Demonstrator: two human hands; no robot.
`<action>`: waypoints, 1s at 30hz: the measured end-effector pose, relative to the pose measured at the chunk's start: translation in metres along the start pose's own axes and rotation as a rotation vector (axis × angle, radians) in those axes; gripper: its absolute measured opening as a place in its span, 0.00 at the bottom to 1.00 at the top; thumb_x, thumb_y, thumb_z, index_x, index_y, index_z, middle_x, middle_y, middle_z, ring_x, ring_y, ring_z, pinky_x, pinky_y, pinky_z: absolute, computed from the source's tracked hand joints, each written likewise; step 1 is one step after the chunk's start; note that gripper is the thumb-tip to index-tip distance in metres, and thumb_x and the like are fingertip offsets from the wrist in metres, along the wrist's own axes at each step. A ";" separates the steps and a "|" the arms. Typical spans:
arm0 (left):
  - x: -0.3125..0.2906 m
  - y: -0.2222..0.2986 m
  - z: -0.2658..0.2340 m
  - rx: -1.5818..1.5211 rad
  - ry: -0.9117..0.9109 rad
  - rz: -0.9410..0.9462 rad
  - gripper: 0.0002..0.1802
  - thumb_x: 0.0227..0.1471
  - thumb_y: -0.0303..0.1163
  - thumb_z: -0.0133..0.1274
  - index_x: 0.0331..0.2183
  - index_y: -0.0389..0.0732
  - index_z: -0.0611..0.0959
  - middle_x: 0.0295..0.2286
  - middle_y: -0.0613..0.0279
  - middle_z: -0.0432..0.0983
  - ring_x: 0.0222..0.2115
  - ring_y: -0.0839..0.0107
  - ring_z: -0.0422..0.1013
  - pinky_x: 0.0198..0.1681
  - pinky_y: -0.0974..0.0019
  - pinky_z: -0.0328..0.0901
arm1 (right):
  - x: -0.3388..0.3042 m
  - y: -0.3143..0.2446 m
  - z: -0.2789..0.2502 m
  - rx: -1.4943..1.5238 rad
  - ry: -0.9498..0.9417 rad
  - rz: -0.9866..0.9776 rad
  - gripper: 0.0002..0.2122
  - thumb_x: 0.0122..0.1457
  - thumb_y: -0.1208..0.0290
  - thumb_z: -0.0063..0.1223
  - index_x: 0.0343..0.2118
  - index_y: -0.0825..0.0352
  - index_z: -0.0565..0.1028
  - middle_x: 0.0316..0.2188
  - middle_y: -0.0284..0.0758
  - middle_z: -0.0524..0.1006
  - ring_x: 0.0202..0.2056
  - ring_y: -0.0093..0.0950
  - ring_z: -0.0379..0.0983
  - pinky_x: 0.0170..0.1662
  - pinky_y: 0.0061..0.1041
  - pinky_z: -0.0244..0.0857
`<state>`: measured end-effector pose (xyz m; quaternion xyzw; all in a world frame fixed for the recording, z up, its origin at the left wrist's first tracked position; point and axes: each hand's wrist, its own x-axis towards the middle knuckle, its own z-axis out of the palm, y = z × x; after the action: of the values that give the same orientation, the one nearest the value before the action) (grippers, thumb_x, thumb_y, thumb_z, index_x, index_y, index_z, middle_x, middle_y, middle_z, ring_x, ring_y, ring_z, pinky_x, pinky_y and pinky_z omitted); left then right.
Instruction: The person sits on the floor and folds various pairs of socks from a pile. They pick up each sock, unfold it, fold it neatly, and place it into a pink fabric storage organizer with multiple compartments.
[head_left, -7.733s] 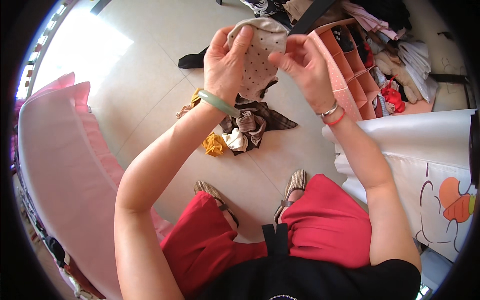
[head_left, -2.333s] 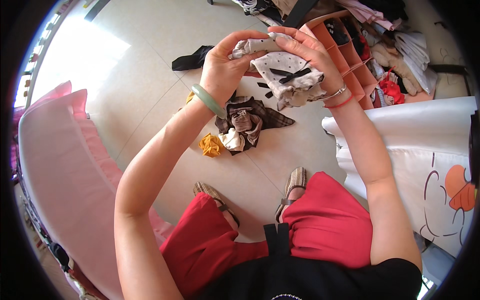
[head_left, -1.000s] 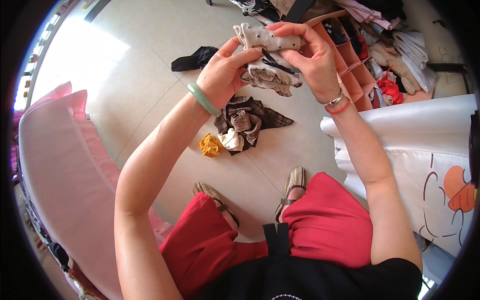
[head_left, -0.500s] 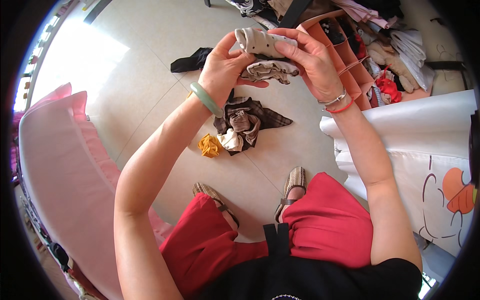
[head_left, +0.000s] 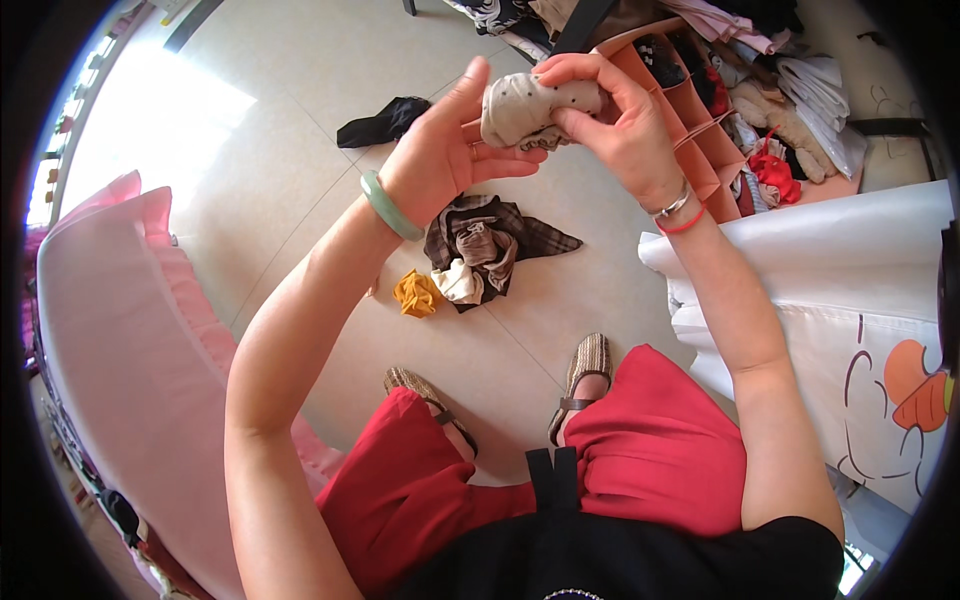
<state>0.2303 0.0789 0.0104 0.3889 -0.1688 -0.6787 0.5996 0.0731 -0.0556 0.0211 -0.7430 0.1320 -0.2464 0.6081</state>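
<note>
A rolled bundle of cream cloth with small dark dots, which looks like a pair of socks [head_left: 515,110], is held up above the floor. My right hand [head_left: 630,135] pinches its right end, thumb in front and fingers over the top. At its left side my left hand [head_left: 435,150] is open, with the thumb raised and the fingers stretched out beside and below the bundle. Whether those fingertips touch the cloth is hard to make out. Below my hands, a brown plaid cloth [head_left: 548,238] lies on the floor with a crumpled white cloth [head_left: 458,283] and a mustard-yellow one [head_left: 416,294].
A black cloth [head_left: 380,122] lies farther off on the tiles. At the far right stands an orange organizer with compartments [head_left: 700,150], clothes heaped beyond it. White fabric [head_left: 800,260] hangs at the right; a pink-covered edge [head_left: 120,300] runs along the left.
My left hand has released the dotted bundle and spread its fingers. The bundle has turned, and its folded layers now show as one rounder roll in my right hand.
</note>
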 end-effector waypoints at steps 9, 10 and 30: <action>0.010 -0.006 0.002 0.287 0.117 0.252 0.20 0.55 0.32 0.55 0.48 0.33 0.74 0.39 0.58 0.76 0.39 0.70 0.75 0.47 0.68 0.71 | 0.000 -0.002 -0.005 0.153 0.028 0.105 0.30 0.55 0.73 0.61 0.58 0.68 0.60 0.49 0.37 0.70 0.46 0.22 0.70 0.46 0.20 0.69; 0.011 -0.007 0.003 0.343 0.128 0.268 0.19 0.55 0.30 0.56 0.47 0.33 0.74 0.39 0.58 0.76 0.39 0.70 0.75 0.47 0.68 0.71 | -0.001 0.000 -0.005 0.084 0.023 0.103 0.30 0.54 0.72 0.62 0.58 0.68 0.61 0.47 0.37 0.71 0.45 0.21 0.70 0.46 0.20 0.69; 0.077 -0.030 0.058 0.080 0.003 0.361 0.17 0.55 0.25 0.54 0.47 0.35 0.76 0.38 0.60 0.78 0.37 0.69 0.76 0.43 0.68 0.73 | -0.007 -0.039 -0.053 0.011 0.308 0.218 0.16 0.53 0.76 0.60 0.45 0.71 0.70 0.35 0.34 0.77 0.34 0.19 0.75 0.33 0.18 0.74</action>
<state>0.1686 -0.0008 0.0016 0.3770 -0.2619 -0.5521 0.6961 0.0349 -0.0879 0.0648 -0.6746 0.3020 -0.2907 0.6077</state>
